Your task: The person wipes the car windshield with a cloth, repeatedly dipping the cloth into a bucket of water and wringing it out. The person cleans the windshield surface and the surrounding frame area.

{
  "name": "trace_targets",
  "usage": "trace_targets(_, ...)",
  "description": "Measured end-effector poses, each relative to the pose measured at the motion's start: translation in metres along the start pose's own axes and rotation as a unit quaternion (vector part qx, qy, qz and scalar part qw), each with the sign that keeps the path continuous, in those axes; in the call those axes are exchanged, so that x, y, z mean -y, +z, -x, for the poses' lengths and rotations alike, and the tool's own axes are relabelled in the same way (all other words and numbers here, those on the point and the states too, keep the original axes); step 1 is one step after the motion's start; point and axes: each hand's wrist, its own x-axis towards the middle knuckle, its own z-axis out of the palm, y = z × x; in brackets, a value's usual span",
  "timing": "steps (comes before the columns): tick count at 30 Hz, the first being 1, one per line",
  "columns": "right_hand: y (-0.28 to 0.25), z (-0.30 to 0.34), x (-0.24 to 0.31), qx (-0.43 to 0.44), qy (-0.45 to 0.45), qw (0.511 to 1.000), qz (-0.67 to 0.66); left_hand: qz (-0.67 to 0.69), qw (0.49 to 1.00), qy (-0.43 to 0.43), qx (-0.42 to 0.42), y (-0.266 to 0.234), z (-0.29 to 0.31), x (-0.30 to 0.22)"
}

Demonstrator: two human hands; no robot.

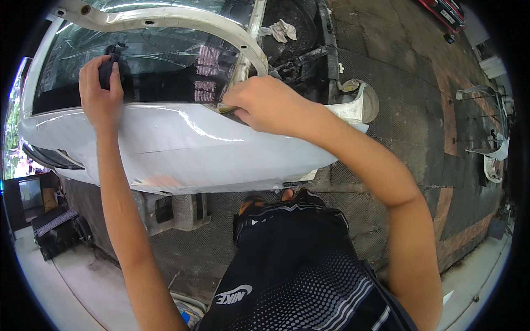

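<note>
A white car body panel [165, 132] stretches in front of me, below a dark glass pane [160, 71] framed by a curved white pillar [182, 17]. My left hand [101, 91] is at the left part of the glass, its fingers and thumb closed round a dark lump that looks like a sponge or cloth [106, 70]. At the right corner of the glass, where pillar and panel meet, my right hand [259, 102] is closed with its fingertips on the edge. A small yellowish piece [224, 108] shows under those fingers; its kind is unclear.
Beyond my right hand lies an open, dirty black bay [298, 55] with a pale rag [283, 31] in it. A detached bumper [488, 121] is on the floor at the far right. A grey plastic part [190, 212] lies below the panel; a red car [444, 14] stands top right.
</note>
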Motion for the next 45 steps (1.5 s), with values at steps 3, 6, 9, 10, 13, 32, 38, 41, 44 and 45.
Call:
trace_targets(3,0.005,-0.004,0.0,-0.034,0.001,0.999,-0.022,0.003,1.0,-0.001,0.002,0.002,-0.001,-0.002)
trace_targets(6,0.01,-0.008,0.004,-0.028,0.014,0.999,-0.023,0.004,1.0,0.004,0.006,0.0,-0.003,-0.004)
trace_targets(9,-0.018,-0.006,0.008,0.109,0.041,0.993,0.034,0.01,1.0,-0.003,0.007,-0.002,0.002,0.003)
trace_targets(10,-0.032,-0.006,0.015,0.148,0.057,0.986,0.059,0.02,1.0,-0.001,0.006,-0.003,0.001,0.003)
trace_targets(13,-0.052,0.016,0.027,0.151,0.084,0.975,0.138,0.043,0.999,0.005,-0.007,-0.006,-0.002,0.002)
trace_targets(32,0.065,0.648,0.308,-0.49,0.716,0.45,-0.212,0.656,0.672,-0.335,0.077,-0.045,0.142,-0.203)
trace_targets(38,0.027,0.668,0.332,-0.515,0.719,0.436,-0.164,0.633,0.59,-0.264,0.426,-0.098,0.271,-0.419)
trace_targets(41,0.009,0.64,0.295,-0.503,0.649,0.545,-0.168,0.652,0.501,-0.217,0.525,-0.125,0.292,-0.51)
trace_targets(44,-0.028,0.577,0.267,-0.398,0.578,0.69,-0.179,0.649,0.529,-0.216,0.502,-0.129,0.289,-0.572)
trace_targets(45,-0.04,0.556,0.265,-0.395,0.547,0.711,-0.198,0.663,0.533,-0.235,0.471,-0.13,0.284,-0.59)
